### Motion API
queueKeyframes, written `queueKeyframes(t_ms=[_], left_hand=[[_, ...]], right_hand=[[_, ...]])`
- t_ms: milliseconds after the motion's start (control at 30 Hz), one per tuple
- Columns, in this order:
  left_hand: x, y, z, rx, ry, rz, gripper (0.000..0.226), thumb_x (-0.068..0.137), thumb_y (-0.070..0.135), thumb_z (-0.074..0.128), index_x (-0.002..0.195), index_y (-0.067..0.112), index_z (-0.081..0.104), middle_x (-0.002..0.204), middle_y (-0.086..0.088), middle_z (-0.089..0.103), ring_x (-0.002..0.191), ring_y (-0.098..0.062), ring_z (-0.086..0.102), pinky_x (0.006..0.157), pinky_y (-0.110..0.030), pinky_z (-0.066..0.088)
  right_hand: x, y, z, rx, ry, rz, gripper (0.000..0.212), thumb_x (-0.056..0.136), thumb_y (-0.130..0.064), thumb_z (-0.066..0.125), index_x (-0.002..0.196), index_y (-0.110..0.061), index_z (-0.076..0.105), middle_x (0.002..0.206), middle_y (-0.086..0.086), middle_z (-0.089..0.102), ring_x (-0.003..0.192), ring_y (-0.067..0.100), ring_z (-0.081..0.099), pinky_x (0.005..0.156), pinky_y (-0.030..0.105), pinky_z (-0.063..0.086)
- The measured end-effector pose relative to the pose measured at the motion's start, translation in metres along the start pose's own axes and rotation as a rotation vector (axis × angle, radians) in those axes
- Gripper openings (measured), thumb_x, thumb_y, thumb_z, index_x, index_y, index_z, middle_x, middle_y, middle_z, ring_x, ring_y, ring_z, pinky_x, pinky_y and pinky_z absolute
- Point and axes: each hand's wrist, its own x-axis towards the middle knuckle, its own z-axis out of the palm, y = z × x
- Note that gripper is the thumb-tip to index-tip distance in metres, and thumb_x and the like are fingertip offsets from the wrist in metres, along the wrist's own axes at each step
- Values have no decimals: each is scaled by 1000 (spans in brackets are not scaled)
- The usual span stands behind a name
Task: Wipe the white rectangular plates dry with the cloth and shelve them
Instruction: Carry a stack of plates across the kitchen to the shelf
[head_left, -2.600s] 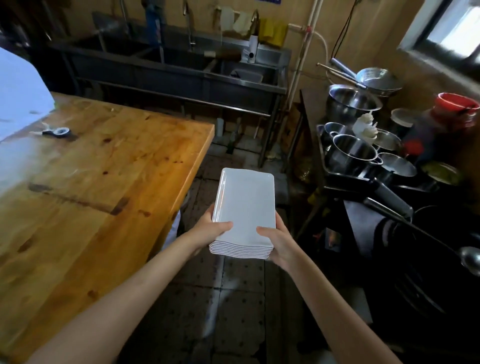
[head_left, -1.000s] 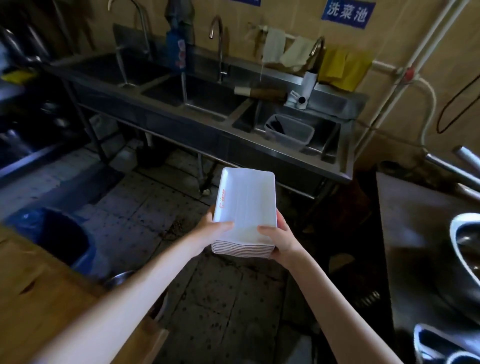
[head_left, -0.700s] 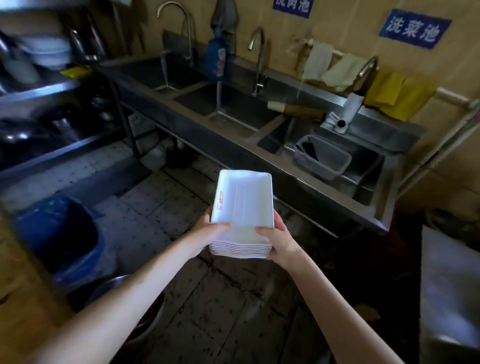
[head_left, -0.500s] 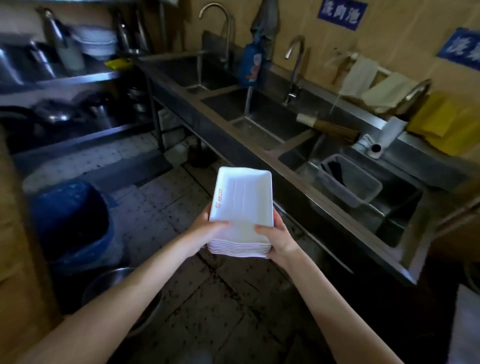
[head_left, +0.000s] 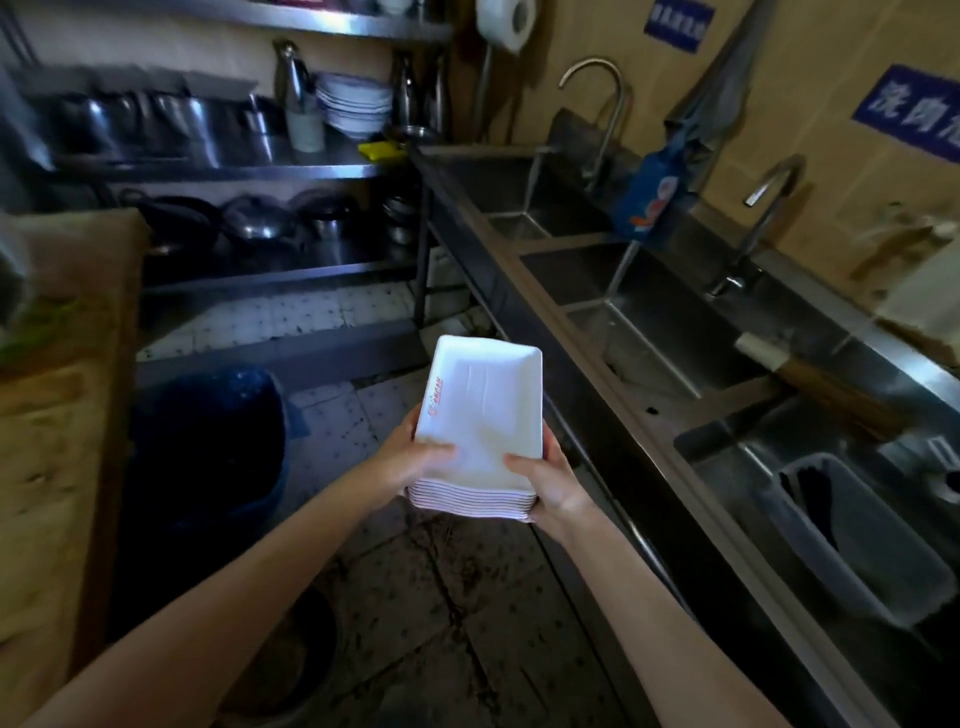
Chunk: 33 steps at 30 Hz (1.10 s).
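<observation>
Left hand (head_left: 415, 457) and right hand (head_left: 545, 480) each in closed grip on plate stack (head_left: 480, 421), thumbs on top. Steel shelf (head_left: 249, 169) well beyond grip; risk: tilt, top plates slide off.

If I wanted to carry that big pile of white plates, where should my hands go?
Probably at the near short end of the stack of white plates, one hand from each side. That is how the left hand and right hand hold it: thumbs lie on the top plate, fingers go beneath. The pile is tall and smooth-edged, so support from beneath should keep it from sliding.
</observation>
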Motion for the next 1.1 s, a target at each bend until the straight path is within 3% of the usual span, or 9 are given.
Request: queueKeyframes(t_ms=[200, 333, 467, 533, 633, 833, 933, 1033, 1100], left_hand=[[57, 30, -34, -9, 78, 30, 79, 59, 16, 68, 134, 13, 44, 113, -9, 62, 91, -18, 64, 64, -22, 56], [97, 46, -56, -41, 136, 32, 98, 39, 33, 77, 129, 11, 46, 110, -8, 63, 89, -18, 65, 64, -25, 57], [142, 62, -81, 12, 188, 17, 102, 48, 41, 81, 138, 20, 41, 128, -7, 58, 111, -27, 60, 91, -48, 53], [161, 75, -90, 15, 257, 15, 101, 50, 42, 80, 140, 22, 38, 130, -4, 55, 114, -27, 57, 96, -50, 50], [190, 93, -104, 18, 367, -2, 92, 58, 32, 75, 140, 24, 33, 130, -4, 50, 117, -27, 53, 99, -49, 47], [240, 108, -146, -48, 482, -23, 73, 84, 8, 67, 144, 22, 29, 133, -8, 48, 117, -28, 52, 98, -47, 47], [264, 118, -175, -65, 522, -19, 75, 82, 11, 70, 144, 19, 29, 130, -7, 49, 114, -26, 53, 96, -43, 48], [288, 129, -209, -71, 535, -15, 88, 68, 24, 75, 144, 19, 30, 132, -8, 49, 115, -26, 53, 97, -44, 48], [306, 138, -236, -77, 550, -21, 81, 77, 17, 74, 144, 18, 28, 134, -10, 47, 117, -29, 52, 97, -44, 48]], right_hand=[[73, -36, 28, -30, -5, -5, 85, 64, 4, 68, 140, -22, 40, 121, 12, 62, 108, 34, 60, 92, 55, 49], [124, -59, 41, -45, -14, 1, 77, 73, 12, 64, 139, -20, 42, 118, 11, 63, 106, 33, 61, 92, 53, 49], [189, -84, 54, -131, -56, 69, 73, 81, 8, 61, 140, -28, 38, 123, 7, 60, 107, 30, 59, 87, 50, 52], [221, -98, 62, -130, -77, 108, 74, 82, 7, 62, 141, -28, 35, 125, 8, 59, 106, 30, 59, 79, 45, 54], [261, -118, 82, -140, -133, 131, 68, 84, 8, 59, 138, -27, 37, 125, 10, 58, 104, 30, 59, 69, 39, 53], [331, -143, 114, -212, -230, 202, 70, 84, 4, 61, 139, -33, 38, 124, 7, 59, 105, 30, 59, 76, 45, 54], [365, -157, 137, -241, -291, 218, 68, 86, 3, 59, 139, -33, 37, 125, 6, 57, 103, 28, 58, 73, 42, 53], [400, -166, 165, -245, -303, 233, 67, 86, 4, 59, 139, -30, 37, 119, 5, 57, 106, 29, 56, 80, 47, 52], [425, -172, 187, -232, -310, 222, 68, 85, 6, 58, 139, -30, 37, 113, 3, 58, 104, 29, 57, 81, 47, 52]])
